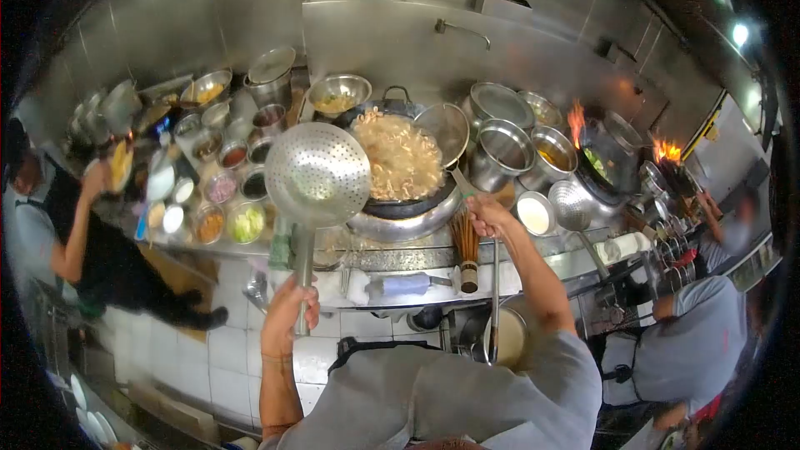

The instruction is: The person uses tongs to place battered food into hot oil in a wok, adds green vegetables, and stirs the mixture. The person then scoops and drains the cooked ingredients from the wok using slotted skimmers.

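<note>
My left hand (290, 310) is closed round the metal handle of a large perforated skimmer (319, 175), its round bowl raised in front of the counter. My right hand (487, 215) grips the handle of a fine round strainer (443, 133), which is at the right side of the wok. Pale, noodle-like pieces of food (393, 158) in bubbling liquid fill the wok (402, 210). Just below my right hand stands a bamboo brush (467, 254). A bowl of white contents (535, 213) is to the right of that hand.
Small ingredient bowls (247, 223) crowd the left counter. Metal pots (503, 150) stand right of the wok. Flames (667, 151) rise at the far right, near another wok (612, 158). One person (62, 225) works at the left, others (692, 337) at the right.
</note>
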{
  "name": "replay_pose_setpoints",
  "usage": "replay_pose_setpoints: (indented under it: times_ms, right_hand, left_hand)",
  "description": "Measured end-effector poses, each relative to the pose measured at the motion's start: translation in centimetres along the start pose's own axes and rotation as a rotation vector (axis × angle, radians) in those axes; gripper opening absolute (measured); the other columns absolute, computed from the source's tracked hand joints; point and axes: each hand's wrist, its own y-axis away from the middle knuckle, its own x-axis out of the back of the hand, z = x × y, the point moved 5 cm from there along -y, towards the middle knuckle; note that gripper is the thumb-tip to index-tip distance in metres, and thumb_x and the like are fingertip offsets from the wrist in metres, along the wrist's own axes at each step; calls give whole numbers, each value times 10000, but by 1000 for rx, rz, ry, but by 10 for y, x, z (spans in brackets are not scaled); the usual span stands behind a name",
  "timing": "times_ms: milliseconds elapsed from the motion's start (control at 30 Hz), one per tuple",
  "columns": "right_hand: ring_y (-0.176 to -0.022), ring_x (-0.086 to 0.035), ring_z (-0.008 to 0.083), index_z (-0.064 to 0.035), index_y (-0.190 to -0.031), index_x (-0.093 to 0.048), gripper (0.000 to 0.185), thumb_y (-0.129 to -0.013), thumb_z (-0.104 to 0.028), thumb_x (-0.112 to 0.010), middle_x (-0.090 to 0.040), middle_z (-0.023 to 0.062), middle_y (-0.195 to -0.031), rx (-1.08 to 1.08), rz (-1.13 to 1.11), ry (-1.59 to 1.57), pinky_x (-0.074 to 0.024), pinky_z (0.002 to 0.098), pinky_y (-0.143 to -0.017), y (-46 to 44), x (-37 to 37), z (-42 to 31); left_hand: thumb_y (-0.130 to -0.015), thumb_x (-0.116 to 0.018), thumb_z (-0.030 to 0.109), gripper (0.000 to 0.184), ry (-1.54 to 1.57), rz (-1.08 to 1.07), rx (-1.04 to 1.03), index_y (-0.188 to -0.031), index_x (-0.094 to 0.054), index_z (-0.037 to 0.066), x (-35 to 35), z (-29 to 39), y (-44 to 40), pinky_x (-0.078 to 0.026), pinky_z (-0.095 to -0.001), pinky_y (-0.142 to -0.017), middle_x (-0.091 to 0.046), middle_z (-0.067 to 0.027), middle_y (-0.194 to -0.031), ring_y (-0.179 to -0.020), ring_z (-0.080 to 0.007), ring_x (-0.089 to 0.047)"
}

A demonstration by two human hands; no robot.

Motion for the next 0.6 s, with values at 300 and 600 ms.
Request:
replay_pose_setpoints:
  times_ms: [300,600]
  right_hand:
    - [-393,-346,34,-121,-1094,-457,161,-961,-208,-431,-421,-27,-636,25,-88,-184,-219,195,-269,-4,-14,13]
    - [-319,-280,41,-113,-1066,-462,159,-968,-232,-427,-403,-36,-589,7,-174,-371,-218,214,-239,-31,-28,30]
  left_hand:
    - [-746,-513,47,250,11,-8,64,-979,-436,1,15,2,-40,-387,-299,-369,-455,-57,-624,-442,-151,-450]
    - [-746,-527,70,190,50,-96,90,-911,-449,18,21,14,-74,-377,-285,-361,-472,-42,-617,-428,-139,-456]
